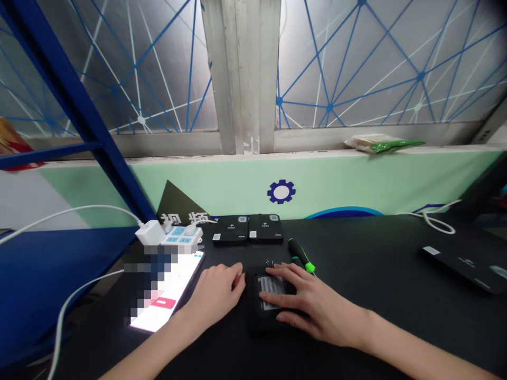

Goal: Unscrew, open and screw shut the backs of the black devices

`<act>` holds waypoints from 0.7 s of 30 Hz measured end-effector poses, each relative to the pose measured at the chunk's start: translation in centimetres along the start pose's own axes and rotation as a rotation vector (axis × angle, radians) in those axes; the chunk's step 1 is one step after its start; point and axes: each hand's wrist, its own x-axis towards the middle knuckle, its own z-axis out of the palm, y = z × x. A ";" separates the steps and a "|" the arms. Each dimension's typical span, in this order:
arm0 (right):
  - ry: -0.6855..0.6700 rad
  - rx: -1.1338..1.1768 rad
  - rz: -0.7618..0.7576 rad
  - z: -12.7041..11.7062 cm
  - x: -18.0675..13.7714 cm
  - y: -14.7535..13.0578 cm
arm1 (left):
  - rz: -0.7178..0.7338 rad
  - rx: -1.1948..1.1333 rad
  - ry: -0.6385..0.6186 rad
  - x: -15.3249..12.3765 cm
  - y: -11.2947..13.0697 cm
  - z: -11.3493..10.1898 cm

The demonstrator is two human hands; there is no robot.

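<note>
My right hand (304,301) lies with fingers spread over a black, flat box-shaped device (257,319), touching the printed label (271,289) on its upper face. Just left of the device, my left hand (217,290) rests on the table with its fingers curled in. Whatever those fingers may hold is hidden. Several small screws (270,263) lie at the far edge of the device. Beyond my right fingers is a screwdriver (300,253) with a black and green handle, partly covered by the hand.
Two black boxes (231,230) stand side by side at the back, and another black box (461,268) lies at right. On the left are a lit phone (174,287), a power strip (182,235) and a white charger (150,232) with cables. A blue frame (75,100) rises at left.
</note>
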 end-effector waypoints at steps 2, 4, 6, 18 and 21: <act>-0.007 0.007 0.009 0.0 0.0 0.0 | 0.002 -0.013 -0.002 0.0 0.0 -0.2; -0.012 0.025 0.008 -0.1 0.0 0.0 | 0.003 -0.028 -0.004 0.0 -0.1 -0.4; -0.010 0.044 0.008 -0.1 0.0 0.1 | 0.005 -0.038 -0.005 0.0 -0.2 -0.5; 0.010 0.033 0.009 0.0 0.0 -0.1 | 0.017 -0.005 0.018 0.1 -0.3 0.5; 0.021 0.027 0.000 0.1 0.0 0.1 | 0.022 0.006 0.019 0.1 -0.5 0.7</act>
